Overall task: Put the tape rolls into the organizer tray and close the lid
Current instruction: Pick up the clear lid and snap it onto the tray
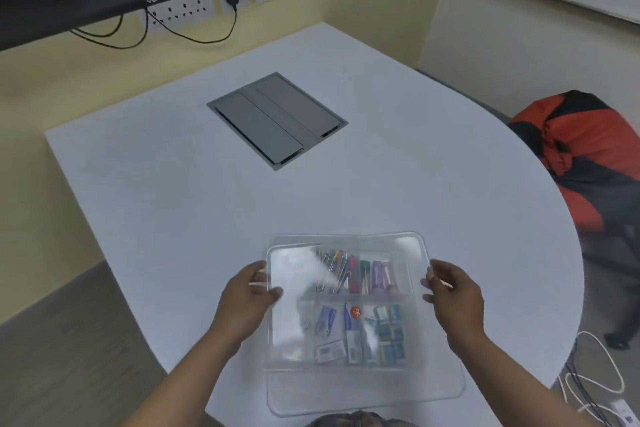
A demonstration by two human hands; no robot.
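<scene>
Head view looks down on a clear organizer tray sitting on a white table, close to the table's near edge. Both hands hold a clear lid over the tray, and its transparent sheet blurs what lies beneath. The left hand pinches the lid's left edge with thumb on top, and the right hand grips the right edge the same way. Inside the tray, the far row holds pens or markers side by side, and the near row holds small packets and what may be tape rolls at the near right, though glare off the lid makes that hard to confirm. No loose rolls show on the table around the tray, so the loading seems finished and closing is the step in hand. The lid appears offset from the tray, its near edge falling short of the tray's near rim, so pressing down now could seat it crooked or leave one corner unlatched. Tall items under the lid might also stop it sitting flat. Because the tray sits so near the table's edge, an uneven push could slide it toward the person and off the table.
</scene>
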